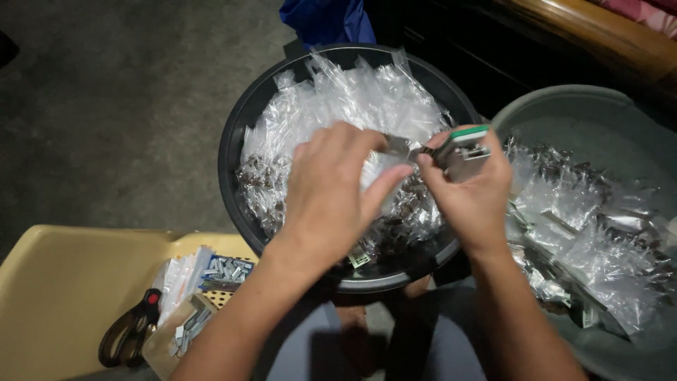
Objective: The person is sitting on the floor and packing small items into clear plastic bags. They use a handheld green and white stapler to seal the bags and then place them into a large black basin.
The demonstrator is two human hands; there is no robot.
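Two basins stood in view: one black round basin (236, 127) and one grey-green basin (564, 106); each held clear plastic packets too many and too overlapped to count; one yellow plastic chair (63, 282) sat at the lower left; on it lay one pair of scissors (127, 331) with dark handles, one open box of staple strips (226, 271), the strips too small to count, and one stack of small flat packets (180, 279); one green-topped stapler (462, 144) was present; two hands showed, one left hand (331, 190) and one right hand (469, 194).
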